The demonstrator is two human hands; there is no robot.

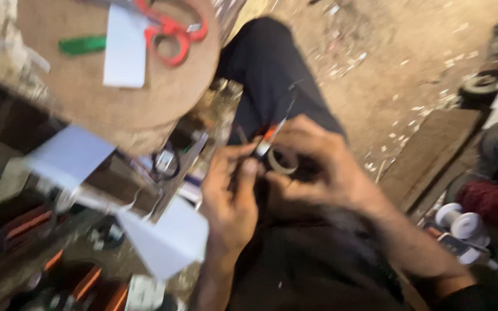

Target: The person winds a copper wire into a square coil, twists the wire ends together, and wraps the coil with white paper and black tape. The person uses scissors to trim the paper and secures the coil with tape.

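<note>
Tape roll (283, 161) sits over the lap, pinched in the curled right hand (318, 167); the left hand (231, 196) grips a thin pen-like tool (266, 141) (blurred). Such a loose, crowded pinch could let the tool slip.

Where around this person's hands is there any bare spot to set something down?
The dirt floor right of the dark trouser leg is the widest bare patch, bordered by a wooden board. The round wooden stool top has room below the red scissors and white paper. Left of the left hand, everything is crowded.
</note>
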